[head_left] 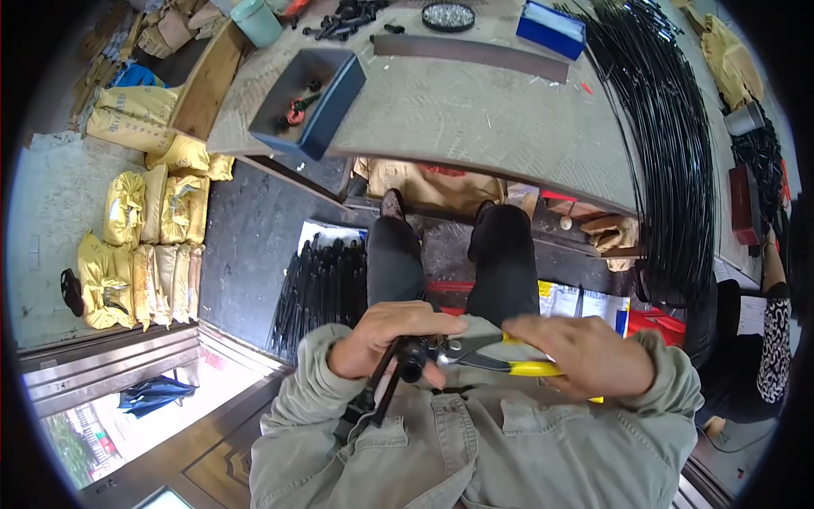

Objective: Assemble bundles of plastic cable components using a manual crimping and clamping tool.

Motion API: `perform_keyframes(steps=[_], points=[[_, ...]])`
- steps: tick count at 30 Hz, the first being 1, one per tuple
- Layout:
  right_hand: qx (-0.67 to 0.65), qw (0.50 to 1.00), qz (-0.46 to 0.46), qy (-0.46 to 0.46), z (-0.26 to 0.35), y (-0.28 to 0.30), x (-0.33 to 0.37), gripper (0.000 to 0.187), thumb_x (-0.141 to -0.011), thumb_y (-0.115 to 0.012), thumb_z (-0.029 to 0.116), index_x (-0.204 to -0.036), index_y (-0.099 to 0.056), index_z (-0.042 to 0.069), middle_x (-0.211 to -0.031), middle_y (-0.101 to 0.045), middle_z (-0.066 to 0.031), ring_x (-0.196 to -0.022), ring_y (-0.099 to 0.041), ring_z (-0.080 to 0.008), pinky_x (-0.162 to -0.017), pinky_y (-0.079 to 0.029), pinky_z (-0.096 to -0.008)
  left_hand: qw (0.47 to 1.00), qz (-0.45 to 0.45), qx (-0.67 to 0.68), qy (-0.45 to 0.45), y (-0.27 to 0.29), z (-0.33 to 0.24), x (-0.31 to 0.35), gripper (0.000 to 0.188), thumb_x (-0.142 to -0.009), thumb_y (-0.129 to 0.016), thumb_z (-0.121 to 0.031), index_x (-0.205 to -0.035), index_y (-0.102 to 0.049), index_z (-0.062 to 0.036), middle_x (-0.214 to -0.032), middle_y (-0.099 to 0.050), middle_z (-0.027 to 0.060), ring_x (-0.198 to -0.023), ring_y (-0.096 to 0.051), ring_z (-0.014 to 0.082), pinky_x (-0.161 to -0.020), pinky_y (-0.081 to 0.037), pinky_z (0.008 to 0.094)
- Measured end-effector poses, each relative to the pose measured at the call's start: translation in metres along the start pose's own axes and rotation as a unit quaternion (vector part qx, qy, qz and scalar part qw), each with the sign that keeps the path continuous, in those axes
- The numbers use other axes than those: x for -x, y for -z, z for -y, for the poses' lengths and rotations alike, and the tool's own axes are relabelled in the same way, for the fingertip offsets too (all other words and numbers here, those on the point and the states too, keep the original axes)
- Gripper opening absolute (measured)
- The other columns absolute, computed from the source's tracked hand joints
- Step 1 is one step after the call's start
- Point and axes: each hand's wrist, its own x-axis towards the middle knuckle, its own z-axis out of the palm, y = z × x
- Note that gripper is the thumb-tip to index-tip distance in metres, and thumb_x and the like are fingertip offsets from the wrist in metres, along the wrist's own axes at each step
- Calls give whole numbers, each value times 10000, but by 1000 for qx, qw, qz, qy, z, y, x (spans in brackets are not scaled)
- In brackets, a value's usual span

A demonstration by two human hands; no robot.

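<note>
In front of my chest, my left hand is closed round a black tubular part with a round open end and thin black rods running down beside it. My right hand grips pliers with yellow handles. Their metal jaws reach left to the black part, close by my left fingers. Whether the jaws bite on anything is too small to tell. Left of my legs lies a bundle of black rods, much like those in my left hand.
Ahead stands a worktable with a dark blue bin holding a few parts, a blue box and a black dish. Long black rods drape over its right side. Yellow sacks are stacked left. Another person's arm shows far right.
</note>
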Motion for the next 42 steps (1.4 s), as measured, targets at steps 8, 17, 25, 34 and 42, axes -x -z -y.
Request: perform_keyframes(steps=[8, 17, 25, 34, 42], points=[[-419, 890, 159, -80, -25, 22, -7, 488, -722, -688, 161, -1155, -502, 34, -1063, -547, -145, -812, -575, -253, -689, -462, -343, 999, -41, -12, -8, -3, 9, 2, 613, -556, -818, -316, -1028, -593, 4, -838, -627, 108, -669, -605, 257, -584, -470, 318], [89, 994, -66, 5, -20, -20, -19, 341, -670, -708, 206, -960, -617, 51, -971, -521, -119, -816, -542, -270, -690, -439, -362, 984, -169, -34, 48, -16, 3, 6, 594, -573, -807, -344, -1024, -596, -21, -842, -619, 106, -721, -604, 210, -657, -462, 287], [-111, 989, -95, -2, -38, -79, -19, 319, -667, -699, 219, -919, -610, 44, -925, -541, -135, -754, -556, -288, -657, -450, -377, 971, -216, -82, 55, -16, 7, 13, 667, -570, -839, -187, -1128, -520, -9, -878, -615, 110, -758, -604, 182, -675, -467, 277], [117, 967, -222, 45, -27, -44, -60, 245, -768, -616, 147, -997, -596, 64, -1147, -529, -109, -1018, -536, -251, -910, -379, -440, 960, -250, -66, 107, -4, -4, 16, 758, -749, -641, 14, -1340, -170, -34, -840, -526, 87, -714, -537, 154, -687, -436, 275], [565, 768, -291, 77, -32, -29, -69, 395, -846, -525, 212, -1235, -496, 268, -1364, -298, 54, -1279, -309, -167, -1061, -122, -572, 968, -204, -72, 128, 8, -5, 18, 733, -747, -569, 78, -1338, -142, -4, -818, -514, 95, -736, -550, 156, -796, -471, 334]])
